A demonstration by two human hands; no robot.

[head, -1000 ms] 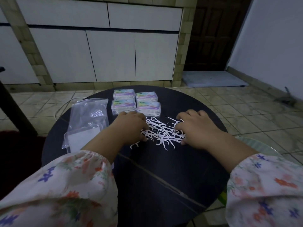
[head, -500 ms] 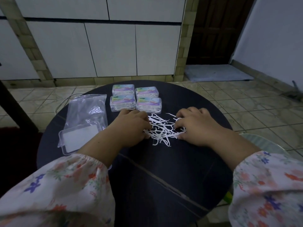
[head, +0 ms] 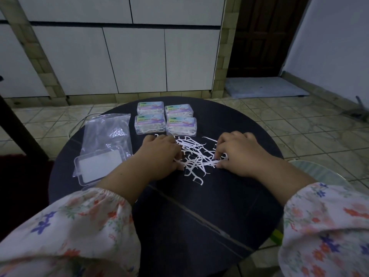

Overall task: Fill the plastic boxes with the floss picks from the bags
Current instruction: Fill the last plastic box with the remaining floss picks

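Head camera looked down on a round black table (head: 199, 216) with floral sleeves at both lower corners of the frame. At the left of the frame, close to the table's left edge, lay an empty clear plastic box (head: 98, 166) with a white bottom, and a clear, crumpled plastic bag (head: 107, 132) lay behind it and partly under it. To the right of the bag, at the upper middle, four closed boxes (head: 165, 120) with purple and blue labels stood in two rows of two, touching each other, and white picks showed through their walls. Just below them, in the middle of the frame, a loose pile of floss picks (head: 196, 156) was spread on the dark top; they were thin, white, each with a small forked head, and they crossed one another. One pick lay a little apart at the lower edge of the pile. The left hand (head: 159, 156) rested palm down on the left side of the pile, its fingers bent over picks. The right hand (head: 239, 154) lay on the right side, fingertips curled down and pinching picks against the table. Between the pile and the near edge, the table top was bare and wide. Right of the table was tiled floor.
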